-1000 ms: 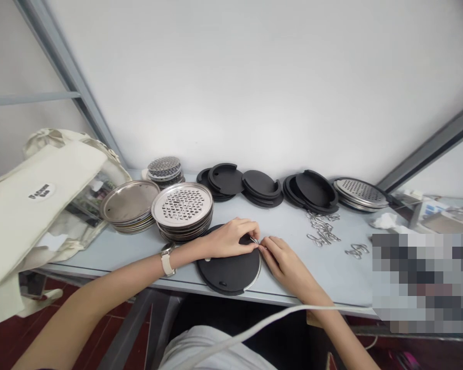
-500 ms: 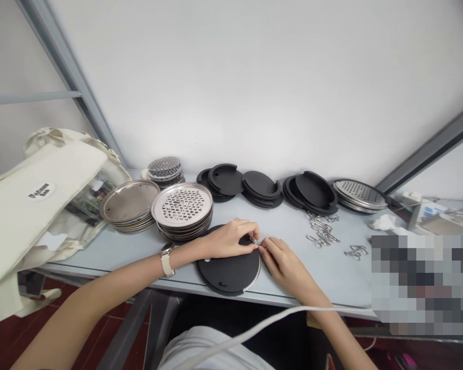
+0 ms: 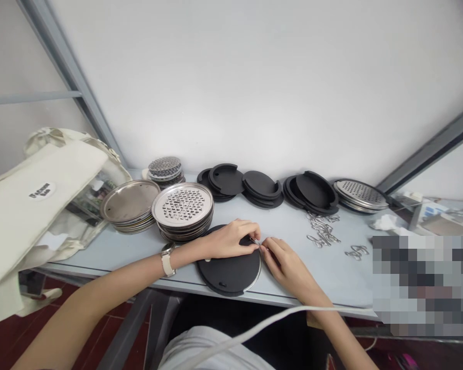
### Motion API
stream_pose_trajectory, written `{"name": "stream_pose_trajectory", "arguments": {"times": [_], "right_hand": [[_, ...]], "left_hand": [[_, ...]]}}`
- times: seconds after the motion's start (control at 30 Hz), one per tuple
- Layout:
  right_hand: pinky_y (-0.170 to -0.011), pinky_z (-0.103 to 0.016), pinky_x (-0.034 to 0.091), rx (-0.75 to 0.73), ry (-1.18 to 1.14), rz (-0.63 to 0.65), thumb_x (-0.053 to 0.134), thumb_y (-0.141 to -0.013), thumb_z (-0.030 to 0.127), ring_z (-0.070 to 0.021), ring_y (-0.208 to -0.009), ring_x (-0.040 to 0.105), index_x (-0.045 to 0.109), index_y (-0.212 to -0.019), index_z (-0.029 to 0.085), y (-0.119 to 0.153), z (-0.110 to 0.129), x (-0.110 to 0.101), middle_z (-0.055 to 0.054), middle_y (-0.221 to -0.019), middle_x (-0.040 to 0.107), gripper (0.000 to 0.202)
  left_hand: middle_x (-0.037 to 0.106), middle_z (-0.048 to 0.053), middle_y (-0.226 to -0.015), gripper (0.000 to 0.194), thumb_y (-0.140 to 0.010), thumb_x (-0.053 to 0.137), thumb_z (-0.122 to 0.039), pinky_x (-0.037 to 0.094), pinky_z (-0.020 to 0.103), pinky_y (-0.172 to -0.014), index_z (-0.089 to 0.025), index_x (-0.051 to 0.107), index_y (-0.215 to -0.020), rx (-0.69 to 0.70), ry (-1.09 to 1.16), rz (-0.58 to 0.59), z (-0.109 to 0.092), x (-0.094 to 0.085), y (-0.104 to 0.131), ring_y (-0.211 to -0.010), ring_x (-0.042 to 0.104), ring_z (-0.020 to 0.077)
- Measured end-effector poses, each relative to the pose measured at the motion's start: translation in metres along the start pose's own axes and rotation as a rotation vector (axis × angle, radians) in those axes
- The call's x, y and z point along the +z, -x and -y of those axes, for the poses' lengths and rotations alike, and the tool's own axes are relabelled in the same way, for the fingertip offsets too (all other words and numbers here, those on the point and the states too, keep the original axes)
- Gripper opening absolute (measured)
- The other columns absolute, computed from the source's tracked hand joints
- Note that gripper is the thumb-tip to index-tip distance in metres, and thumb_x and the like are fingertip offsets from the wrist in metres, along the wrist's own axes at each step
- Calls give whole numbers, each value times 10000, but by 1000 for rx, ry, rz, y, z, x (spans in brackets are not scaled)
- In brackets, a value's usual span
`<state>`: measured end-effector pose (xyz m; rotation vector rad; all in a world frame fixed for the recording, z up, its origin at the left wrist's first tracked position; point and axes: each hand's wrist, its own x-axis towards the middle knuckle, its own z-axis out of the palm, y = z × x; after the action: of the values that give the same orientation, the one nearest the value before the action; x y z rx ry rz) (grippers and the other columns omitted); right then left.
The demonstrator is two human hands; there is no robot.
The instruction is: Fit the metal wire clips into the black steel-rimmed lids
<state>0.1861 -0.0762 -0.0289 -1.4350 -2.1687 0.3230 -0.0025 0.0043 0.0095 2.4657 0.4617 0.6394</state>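
My left hand [image 3: 231, 239] is closed, thumb and fingertips pinching a small metal wire clip [image 3: 256, 242] above the far right part of a round black disc [image 3: 231, 272]. My right hand [image 3: 285, 267] meets it from the right, its fingertips closed on the same clip. Most of the clip is hidden by the fingers. The disc lies flat near the table's front edge, with a small hole toward the front and a silvery rim on its right side. My left hand and wrist cover its far part.
Behind the disc stand a stack of round metal graters [image 3: 183, 205] and a stack of plain metal discs [image 3: 131, 201]. Black round holders [image 3: 260, 186] line the wall. Loose wire clips [image 3: 324, 231] lie to the right. A cream bag [image 3: 42, 200] occupies the left; a white cable [image 3: 262, 324] crosses in front.
Almost nothing differs. Both hands keep their pinch on the clip, with at most a slight shift of the fingertips.
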Motion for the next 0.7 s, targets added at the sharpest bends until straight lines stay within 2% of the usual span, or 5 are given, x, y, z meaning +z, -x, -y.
{"name": "stream_pose_trajectory", "arguments": {"times": [0.7], "right_hand": [[-658,-290,392,1,-29,-43,346,-968,243,-175,-709,493,402,-788,215,1,-2,3,-25,-768,505,191]], "left_hand": [[594,23,-926,100,-837,575,-145,391,249,-828,-172,530,-922,23,40,39,1,0,1,-882,548,147]]}}
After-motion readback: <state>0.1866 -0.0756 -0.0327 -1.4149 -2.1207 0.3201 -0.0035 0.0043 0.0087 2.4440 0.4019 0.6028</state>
